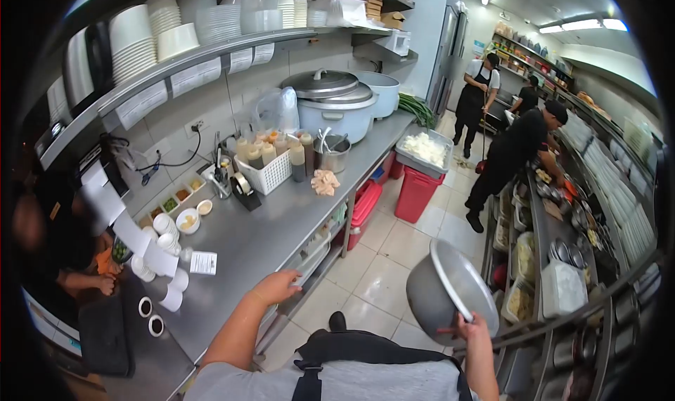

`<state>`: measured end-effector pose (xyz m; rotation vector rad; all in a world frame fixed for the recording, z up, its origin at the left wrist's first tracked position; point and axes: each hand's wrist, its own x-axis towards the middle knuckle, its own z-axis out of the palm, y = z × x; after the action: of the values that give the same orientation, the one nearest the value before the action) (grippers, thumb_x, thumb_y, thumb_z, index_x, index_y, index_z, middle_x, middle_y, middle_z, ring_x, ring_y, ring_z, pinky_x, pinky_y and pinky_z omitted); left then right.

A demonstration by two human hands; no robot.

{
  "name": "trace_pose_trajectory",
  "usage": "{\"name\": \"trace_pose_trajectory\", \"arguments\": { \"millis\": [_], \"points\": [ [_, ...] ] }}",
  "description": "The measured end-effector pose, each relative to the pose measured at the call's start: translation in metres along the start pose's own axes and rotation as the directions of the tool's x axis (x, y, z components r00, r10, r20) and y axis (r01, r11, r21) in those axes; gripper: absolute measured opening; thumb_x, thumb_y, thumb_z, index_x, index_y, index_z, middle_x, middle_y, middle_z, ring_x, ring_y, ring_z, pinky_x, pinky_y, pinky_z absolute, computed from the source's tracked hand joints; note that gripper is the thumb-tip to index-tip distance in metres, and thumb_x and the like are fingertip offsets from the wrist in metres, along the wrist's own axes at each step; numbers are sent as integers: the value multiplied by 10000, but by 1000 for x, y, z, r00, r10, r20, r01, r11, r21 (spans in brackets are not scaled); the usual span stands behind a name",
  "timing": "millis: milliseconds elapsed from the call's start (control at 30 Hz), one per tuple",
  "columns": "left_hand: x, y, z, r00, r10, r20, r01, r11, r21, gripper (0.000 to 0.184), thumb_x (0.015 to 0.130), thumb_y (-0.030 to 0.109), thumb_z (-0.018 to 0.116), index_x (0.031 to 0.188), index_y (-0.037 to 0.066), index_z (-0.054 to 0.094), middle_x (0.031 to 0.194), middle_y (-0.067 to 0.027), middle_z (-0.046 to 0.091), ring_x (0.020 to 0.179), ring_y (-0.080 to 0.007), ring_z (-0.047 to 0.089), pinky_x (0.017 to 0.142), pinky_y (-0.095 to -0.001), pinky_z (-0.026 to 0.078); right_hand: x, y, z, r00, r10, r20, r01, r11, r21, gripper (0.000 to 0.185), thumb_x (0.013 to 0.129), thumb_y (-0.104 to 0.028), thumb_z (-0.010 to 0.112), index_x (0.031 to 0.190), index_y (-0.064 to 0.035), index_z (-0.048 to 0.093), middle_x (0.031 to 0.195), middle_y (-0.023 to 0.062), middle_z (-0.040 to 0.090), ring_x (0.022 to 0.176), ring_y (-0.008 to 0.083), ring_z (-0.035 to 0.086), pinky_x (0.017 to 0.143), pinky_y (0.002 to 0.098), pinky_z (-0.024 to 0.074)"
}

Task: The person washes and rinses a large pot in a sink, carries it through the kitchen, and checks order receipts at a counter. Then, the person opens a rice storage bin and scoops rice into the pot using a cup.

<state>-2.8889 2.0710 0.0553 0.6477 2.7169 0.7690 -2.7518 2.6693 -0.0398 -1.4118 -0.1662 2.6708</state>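
My right hand grips the rim of a large grey metal pot, its fingers closed over the edge. The pot hangs tilted above the tiled floor on my right, its mouth turned to the right and its inside partly visible. My left hand is off to the left by the front edge of the steel counter. Its fingers are stretched out and loosely apart, with nothing in them. Whether that hand touches the counter edge I cannot tell.
A white basket of sauce bottles, a large lidded pot and small cups stand on the counter. A red bin bears a tub of white pieces. Co-workers stand along the right-hand aisle; another person is at left.
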Motion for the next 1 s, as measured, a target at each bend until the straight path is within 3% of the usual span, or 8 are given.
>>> {"name": "trace_pose_trajectory", "arguments": {
  "millis": [100, 200, 233, 300, 433, 633, 800, 1000],
  "points": [
    [54, -18, -19, 998, -14, -68, 9, 997, -70, 364, 821, 222, 630, 1137, 51, 568, 1049, -162, 618, 983, -323, 588, 867, -392, 460, 2, 8, 144, 987, 152, -42, -148, 986, 81, 395, 798, -165, 506, 1084, 105, 473, 1122, 371, 255, 732, 340, 636, 566, 330, 595],
    [131, -24, -41, 997, -30, -73, 23, 996, -87, 344, 821, 209, 624, 1124, 54, 578, 1048, -163, 617, 986, -321, 587, 860, -391, 462, 38, -6, 244, 960, 9, 278, 9, 998, -64, 477, 776, -128, 540, 1202, 74, 461, 1336, 471, -164, 773, 278, 665, 587, 294, 596],
    [157, -20, -53, 997, -16, -82, 12, 998, -59, 338, 821, 206, 622, 1122, 57, 579, 1046, -163, 615, 987, -320, 586, 858, -392, 462, 57, -17, 282, 932, -20, 361, 58, 994, -94, 492, 777, -127, 541, 1213, 81, 450, 1330, 466, -195, 777, 276, 665, 591, 292, 597],
    [211, -20, -69, 994, 41, -104, -44, 999, -25, 340, 828, 206, 615, 1130, 56, 570, 1042, -162, 613, 980, -319, 586, 854, -397, 462, 42, -16, 363, 915, 95, 391, -49, 991, -125, 346, 782, -101, 536, 1047, 112, 468, 1065, 332, 183, 738, 281, 648, 615, 312, 600],
    [308, -14, -93, 973, 174, -153, -168, 984, 52, 345, 844, 209, 598, 1148, 56, 549, 1041, -165, 606, 965, -323, 584, 850, -406, 460, 18, -7, 508, 859, 301, 414, -233, 950, -207, 365, 778, -55, 524, 1049, 166, 421, 1067, 388, 455, 734, 281, 642, 665, 301, 603],
    [399, -11, -114, 970, 111, -217, -117, 993, -14, 336, 842, 210, 594, 1141, 65, 551, 1052, -163, 597, 964, -334, 582, 842, -407, 464, 84, -14, 712, 677, 435, 593, -137, 867, -479, 661, 760, -43, 533, 1299, 142, 197, 1342, 453, -65, 904, 307, 651, 703, 276, 599],
    [433, -29, -120, 905, -162, -393, 152, 987, -57, 315, 830, 185, 595, 1122, 68, 568, 1038, -157, 601, 946, -323, 591, 820, -400, 473, 128, 0, 883, 724, 526, 445, -381, 844, -378, 1038, 765, 1, 546, 1319, -51, -330, 1364, 318, -330, 962, 387, 611, 754, 375, 598],
    [447, -11, -110, 607, -515, -606, 425, 854, -300, 290, 807, 104, 599, 1089, 37, 591, 987, -167, 624, 898, -314, 611, 790, -383, 488, 196, 44, 1052, 875, 383, 297, -304, 911, -279, 1109, 815, -83, 586, 1313, -268, -388, 1404, 200, -361, 1116, 438, 496, 741, 430, 594]
  ]
}}
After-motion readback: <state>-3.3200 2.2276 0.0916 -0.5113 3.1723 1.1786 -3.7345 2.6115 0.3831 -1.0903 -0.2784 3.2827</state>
